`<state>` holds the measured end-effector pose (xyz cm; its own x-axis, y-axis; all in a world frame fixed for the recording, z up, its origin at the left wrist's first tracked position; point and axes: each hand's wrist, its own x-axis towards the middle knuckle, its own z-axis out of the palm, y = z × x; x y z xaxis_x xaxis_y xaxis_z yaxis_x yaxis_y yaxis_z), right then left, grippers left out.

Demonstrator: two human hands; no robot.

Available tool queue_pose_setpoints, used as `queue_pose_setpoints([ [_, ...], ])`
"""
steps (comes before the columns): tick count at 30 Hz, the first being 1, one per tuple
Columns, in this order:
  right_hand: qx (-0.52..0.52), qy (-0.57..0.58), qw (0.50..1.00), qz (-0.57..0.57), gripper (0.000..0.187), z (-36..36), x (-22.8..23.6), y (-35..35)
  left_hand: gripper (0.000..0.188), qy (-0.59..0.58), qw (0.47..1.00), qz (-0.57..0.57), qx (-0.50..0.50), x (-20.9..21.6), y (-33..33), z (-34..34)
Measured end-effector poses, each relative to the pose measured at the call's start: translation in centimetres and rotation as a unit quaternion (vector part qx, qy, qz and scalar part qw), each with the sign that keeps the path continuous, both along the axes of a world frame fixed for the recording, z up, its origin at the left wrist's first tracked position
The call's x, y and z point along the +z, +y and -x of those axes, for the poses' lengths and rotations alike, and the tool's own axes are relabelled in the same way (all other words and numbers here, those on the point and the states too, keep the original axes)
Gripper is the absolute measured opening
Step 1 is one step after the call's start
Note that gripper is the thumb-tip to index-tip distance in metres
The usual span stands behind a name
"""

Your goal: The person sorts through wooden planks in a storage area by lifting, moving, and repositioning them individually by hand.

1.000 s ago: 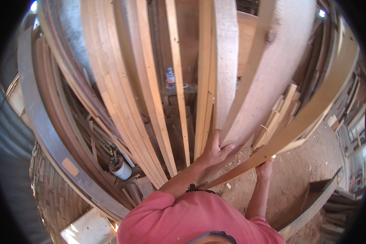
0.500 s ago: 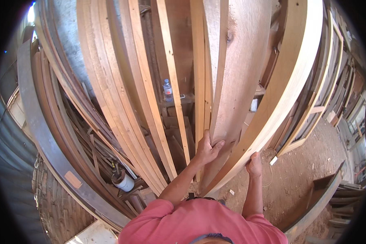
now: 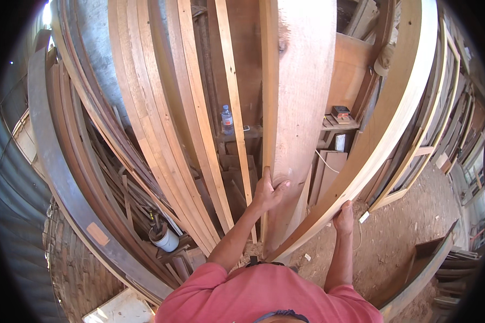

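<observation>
Several long wooden planks stand upright in front of me. My left hand [image 3: 269,191] is closed around the left edge of a wide rough plank [image 3: 300,86], thumb across its face; its fingers are hidden behind the wood. That plank stands against narrower planks on its left. In my right hand [image 3: 344,216] is the outer edge of a long pale plank [image 3: 389,126], which leans out to the right. The lower ends of both planks come close together near my body, with a wedge of space opening between them higher up.
Narrow strips [image 3: 233,97] and thicker boards [image 3: 161,134] lean to the left. A water bottle [image 3: 227,120] stands on a shelf behind. A white bucket [image 3: 164,239] sits low left. A wooden frame [image 3: 415,161] leans at the right beside the dirt floor [image 3: 393,231].
The wide plank has swung left against the narrow ones and shows more of its face. The gap to the pale plank has widened, uncovering a shelf behind.
</observation>
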<state>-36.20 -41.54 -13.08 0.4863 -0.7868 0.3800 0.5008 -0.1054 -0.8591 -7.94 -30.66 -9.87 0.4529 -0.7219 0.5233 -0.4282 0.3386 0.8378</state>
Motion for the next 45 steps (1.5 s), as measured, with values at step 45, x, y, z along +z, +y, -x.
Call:
queue_pose_setpoints([
  [45, -0.039, 0.134, 0.990, -0.004, 0.078, -5.6, 4.0, 1.7, 0.091, 0.100, 0.977, -0.154, 0.104, -8.7, -10.4, -14.5],
])
